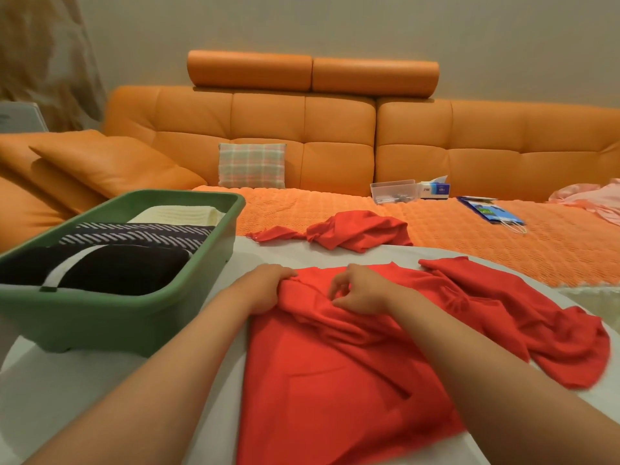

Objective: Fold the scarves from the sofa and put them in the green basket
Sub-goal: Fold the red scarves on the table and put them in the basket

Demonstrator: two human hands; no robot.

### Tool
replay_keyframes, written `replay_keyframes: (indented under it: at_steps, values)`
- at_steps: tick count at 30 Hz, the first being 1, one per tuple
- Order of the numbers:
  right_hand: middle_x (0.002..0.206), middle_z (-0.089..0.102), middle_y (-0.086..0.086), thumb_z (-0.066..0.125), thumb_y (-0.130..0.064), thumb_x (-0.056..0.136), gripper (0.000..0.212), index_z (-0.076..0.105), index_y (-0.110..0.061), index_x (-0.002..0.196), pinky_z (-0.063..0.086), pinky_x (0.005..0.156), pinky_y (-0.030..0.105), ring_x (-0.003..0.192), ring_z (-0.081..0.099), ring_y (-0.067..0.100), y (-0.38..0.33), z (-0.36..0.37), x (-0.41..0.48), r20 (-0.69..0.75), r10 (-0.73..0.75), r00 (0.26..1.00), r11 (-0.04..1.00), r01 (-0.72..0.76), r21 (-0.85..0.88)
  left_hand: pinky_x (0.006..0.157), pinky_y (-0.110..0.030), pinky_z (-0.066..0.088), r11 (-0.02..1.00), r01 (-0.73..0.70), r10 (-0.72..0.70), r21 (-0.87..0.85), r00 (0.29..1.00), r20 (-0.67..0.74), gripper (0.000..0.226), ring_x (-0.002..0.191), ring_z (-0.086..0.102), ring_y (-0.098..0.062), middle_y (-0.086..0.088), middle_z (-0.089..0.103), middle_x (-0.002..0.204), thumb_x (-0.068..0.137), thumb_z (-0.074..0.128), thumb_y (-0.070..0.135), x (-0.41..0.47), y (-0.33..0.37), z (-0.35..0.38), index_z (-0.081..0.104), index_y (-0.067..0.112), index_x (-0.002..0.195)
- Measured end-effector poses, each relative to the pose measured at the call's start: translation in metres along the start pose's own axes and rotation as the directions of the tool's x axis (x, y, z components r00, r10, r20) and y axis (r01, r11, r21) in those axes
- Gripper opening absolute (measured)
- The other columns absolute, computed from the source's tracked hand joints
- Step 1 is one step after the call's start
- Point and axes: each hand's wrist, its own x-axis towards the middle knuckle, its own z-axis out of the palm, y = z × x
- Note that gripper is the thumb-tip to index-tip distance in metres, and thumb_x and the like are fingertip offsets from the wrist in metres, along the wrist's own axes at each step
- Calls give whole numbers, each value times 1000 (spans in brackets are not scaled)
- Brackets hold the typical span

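Note:
A red scarf (335, 370) lies spread and partly bunched on the white table (84, 397) in front of me, its far end trailing onto the sofa (355, 229). My left hand (265, 290) grips the scarf's left edge with curled fingers. My right hand (359, 293) pinches a fold near the scarf's top middle. The green basket (110, 330) stands at the table's left and holds three folded scarves: a dark one in front, a striped one (141, 234) behind it, a cream one at the back.
The orange sofa (302, 129) runs across the back, with a plaid cushion (251, 166), a clear plastic box (394, 191), a tissue box (436, 189), a blue bag (489, 214) and pink cloth (590, 199) on its seat.

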Motion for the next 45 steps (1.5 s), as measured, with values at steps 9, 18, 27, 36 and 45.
replay_keyframes:
  at_steps: [9, 18, 27, 36, 45]
  values:
    - [96, 69, -4, 65, -7, 91, 19, 73, -20, 102, 47, 74, 18, 83, 60, 7, 22, -13, 4, -77, 66, 995, 908, -28, 418, 87, -39, 47, 998, 5, 5, 64, 987, -159, 21, 108, 53, -25, -2, 60, 106, 95, 55, 24, 9, -16, 9, 72, 25, 108]
    - [106, 72, 3, 63, -19, 91, 10, 71, -20, 96, 46, 85, 30, 101, 64, 22, 31, -16, 7, -325, 211, 922, 972, -162, 171, 75, -39, 38, 987, -42, -26, -154, 911, -411, 38, 81, 53, -27, -3, 56, 75, 97, 46, 33, 14, -14, 6, 55, 14, 65]
    - [111, 65, 14, 41, -16, 100, 19, 53, -13, 113, 47, 74, 39, 100, 63, 35, 80, -40, -3, -624, 576, 528, 772, -602, 203, 80, -39, 44, 955, 73, -156, -288, 948, -277, 30, 86, 57, -23, 2, 61, 82, 101, 44, 46, 27, -21, 8, 51, 21, 88]
    - [116, 55, 9, 50, -15, 88, 28, 60, -20, 113, 39, 86, 40, 107, 51, 30, 90, -24, -7, -635, 220, 741, 655, -594, -466, 91, -36, 33, 983, 164, -126, 78, 925, -359, 39, 101, 62, -28, -3, 73, 95, 99, 35, 46, 41, -27, 13, 67, 23, 94]
    - [127, 57, 4, 37, -26, 105, 39, 54, -33, 140, 44, 90, 40, 117, 51, 28, 73, -1, 19, -238, 0, 971, 915, -96, -393, 81, -28, 47, 989, -132, 113, -72, 968, -225, 44, 86, 58, -2, 16, 61, 90, 72, 50, 73, 22, -29, 11, 74, 39, 87]
